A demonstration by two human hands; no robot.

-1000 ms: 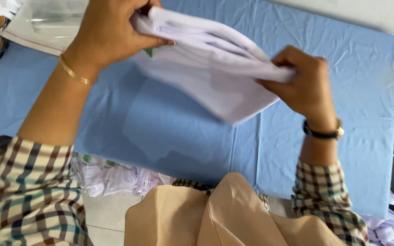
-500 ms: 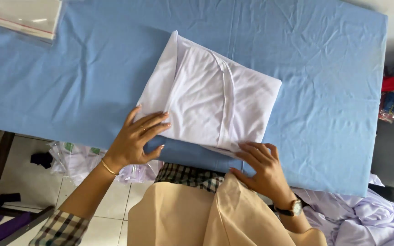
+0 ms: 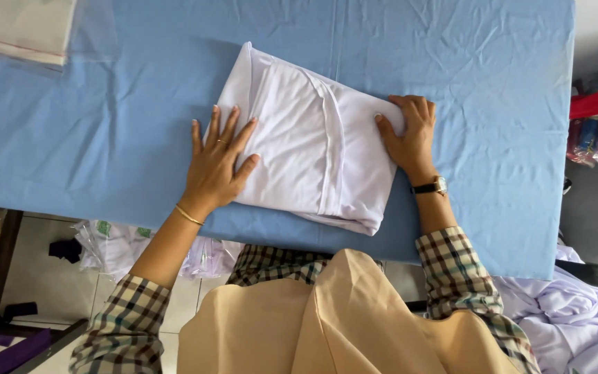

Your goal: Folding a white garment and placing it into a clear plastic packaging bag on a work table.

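Folded white garment [image 3: 313,156] lies flat on the blue table cover [image 3: 105,138] | left hand [image 3: 217,163] spread open, pressing its left edge | right hand [image 3: 410,135] flat on its right edge, fingers together | advice: press evenly outward, keep edges square | clear bags [image 3: 22,28] far left of garment.

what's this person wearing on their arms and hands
Both arms have checked sleeves in cream, dark green and red, pushed up the forearms. The left hand has a thin gold bangle at the wrist and a slim ring on one finger. The right hand has a small gold-cased wristwatch on a dark strap.
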